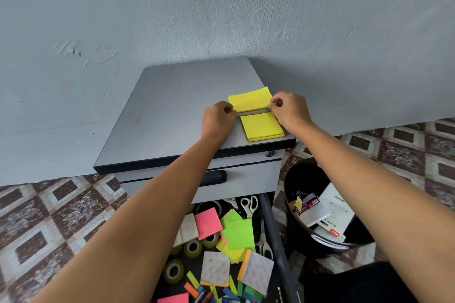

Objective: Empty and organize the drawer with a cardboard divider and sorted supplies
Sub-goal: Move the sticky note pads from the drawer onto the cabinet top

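head view: left hand (218,118) and right hand (288,108) are each pinching one end of one thin tan strip (251,112), with fingers curling tight in each grip. the strip is stretching between the two grips low over the grey counter (172,106), its long axis running left to right. it is sitting between two pads, the far yellow stack (250,99) and the near yellow stack (261,128). the open drawer (278,241) below is holding two scissors (248,205).

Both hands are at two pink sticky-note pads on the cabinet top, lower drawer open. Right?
Wrong colour: head view shows the far pad and near pad are yellow, not pink. The left hand and right hand, pinching a thin strip, are at them on the cabinet top; lower drawer open.
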`<action>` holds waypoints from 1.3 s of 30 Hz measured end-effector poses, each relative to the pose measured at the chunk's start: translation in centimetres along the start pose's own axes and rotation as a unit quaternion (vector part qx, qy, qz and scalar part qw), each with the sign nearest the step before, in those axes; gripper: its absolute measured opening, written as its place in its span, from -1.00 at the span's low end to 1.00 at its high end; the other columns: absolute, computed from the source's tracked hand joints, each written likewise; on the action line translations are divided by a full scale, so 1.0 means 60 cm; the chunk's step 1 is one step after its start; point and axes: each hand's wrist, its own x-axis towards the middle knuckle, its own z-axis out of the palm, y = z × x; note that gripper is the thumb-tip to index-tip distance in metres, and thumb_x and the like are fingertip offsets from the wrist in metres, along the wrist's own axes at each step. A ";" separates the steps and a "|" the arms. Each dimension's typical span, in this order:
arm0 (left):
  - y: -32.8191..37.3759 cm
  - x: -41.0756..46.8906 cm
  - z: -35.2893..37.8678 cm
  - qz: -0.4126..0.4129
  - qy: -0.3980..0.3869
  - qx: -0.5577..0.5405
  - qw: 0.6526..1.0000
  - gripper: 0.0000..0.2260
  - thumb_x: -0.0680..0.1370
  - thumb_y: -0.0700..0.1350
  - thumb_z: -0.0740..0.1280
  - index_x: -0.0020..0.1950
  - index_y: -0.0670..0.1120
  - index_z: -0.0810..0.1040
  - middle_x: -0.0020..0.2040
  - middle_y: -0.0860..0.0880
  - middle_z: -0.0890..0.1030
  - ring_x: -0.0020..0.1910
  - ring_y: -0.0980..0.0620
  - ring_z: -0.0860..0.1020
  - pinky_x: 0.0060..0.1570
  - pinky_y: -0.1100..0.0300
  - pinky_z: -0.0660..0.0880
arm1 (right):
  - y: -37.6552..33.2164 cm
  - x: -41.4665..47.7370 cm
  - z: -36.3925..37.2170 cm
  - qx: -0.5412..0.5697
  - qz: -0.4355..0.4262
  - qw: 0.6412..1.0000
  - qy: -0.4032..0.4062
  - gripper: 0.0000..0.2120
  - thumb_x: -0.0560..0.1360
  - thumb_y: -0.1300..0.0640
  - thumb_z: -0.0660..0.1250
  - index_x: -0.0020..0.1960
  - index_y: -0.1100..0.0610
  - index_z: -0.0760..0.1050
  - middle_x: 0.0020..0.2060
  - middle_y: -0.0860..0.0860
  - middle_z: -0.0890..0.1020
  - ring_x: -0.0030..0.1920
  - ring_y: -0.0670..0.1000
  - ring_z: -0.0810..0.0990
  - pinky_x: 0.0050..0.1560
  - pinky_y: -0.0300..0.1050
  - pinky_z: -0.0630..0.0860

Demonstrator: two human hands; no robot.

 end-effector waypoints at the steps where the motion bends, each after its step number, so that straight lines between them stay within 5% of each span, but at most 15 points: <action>1: 0.000 -0.002 -0.002 0.002 -0.003 -0.005 1.000 -0.76 0.54 -0.16 0.30 0.17 -0.20 0.57 0.10 -0.13 0.61 0.07 -0.05 0.54 0.00 0.28 0.38 | -0.001 -0.002 -0.002 0.004 -0.002 1.000 0.000 -0.81 0.52 0.17 0.32 0.08 0.23 0.58 0.01 0.14 0.64 0.05 0.10 0.58 0.05 -0.10 0.47; 8: -0.009 -0.068 -0.046 0.097 0.008 -0.029 0.995 -0.74 0.52 -0.14 0.36 0.20 -0.15 0.55 0.10 -0.06 0.56 0.02 0.06 0.52 -0.09 0.46 0.36 | -0.021 -0.087 -0.034 0.106 -0.012 0.994 0.007 -0.86 0.49 0.16 0.36 0.03 0.15 0.61 -0.03 0.13 0.63 -0.02 0.06 0.58 0.04 -0.20 0.46; 12: -0.035 -0.164 -0.072 0.158 0.023 -0.060 0.985 -0.81 0.51 -0.20 0.35 0.11 -0.19 0.59 -0.03 -0.02 0.55 -0.13 0.27 0.49 -0.12 0.54 0.38 | -0.039 -0.183 -0.046 0.168 -0.028 0.985 -0.035 -0.86 0.49 0.18 0.37 0.03 0.14 0.61 -0.09 0.02 0.64 -0.16 -0.23 0.55 -0.15 -0.56 0.36; 16: -0.109 -0.265 -0.064 0.169 -0.061 -0.024 0.983 -0.76 0.53 -0.07 0.26 0.07 -0.17 0.61 -0.10 0.02 0.56 -0.15 0.26 0.50 -0.13 0.49 0.41 | -0.032 -0.284 -0.014 0.213 -0.027 0.969 -0.123 -0.87 0.47 0.21 0.38 0.00 0.08 0.59 -0.20 -0.18 0.58 -0.20 -0.40 0.51 -0.16 -0.58 0.35; 22: -0.261 -0.366 -0.015 -0.009 -0.238 0.073 0.969 -0.80 0.57 -0.17 0.26 0.15 -0.14 0.59 0.02 -0.06 0.59 0.00 0.02 0.56 0.01 0.23 0.46 | 0.042 -0.394 0.120 0.141 0.069 0.929 -0.336 -0.84 0.51 0.15 0.34 0.06 0.14 0.60 -0.09 -0.03 0.63 -0.07 -0.13 0.57 -0.14 -0.50 0.42; 27: -0.327 -0.388 0.017 -0.099 -0.316 0.132 0.934 -0.74 0.59 -0.12 0.20 0.22 -0.13 0.54 0.15 -0.07 0.56 0.09 -0.06 0.53 0.03 0.12 0.46 | 0.089 -0.434 0.224 0.035 0.096 0.901 -0.422 -0.77 0.54 0.12 0.31 0.13 0.19 0.57 0.02 0.06 0.64 0.05 0.00 0.59 -0.06 -0.27 0.43; 39: -0.388 -0.395 0.088 -0.027 -0.425 0.287 0.858 -0.52 0.58 -0.02 0.20 0.47 -0.10 0.20 0.43 -0.09 0.22 0.43 -0.09 0.21 0.30 -0.02 0.26 | 0.125 -0.440 0.304 -0.184 0.046 0.888 -0.419 -0.63 0.53 0.18 0.25 0.32 0.11 0.33 0.20 0.16 0.35 0.22 0.21 0.35 0.15 0.06 0.40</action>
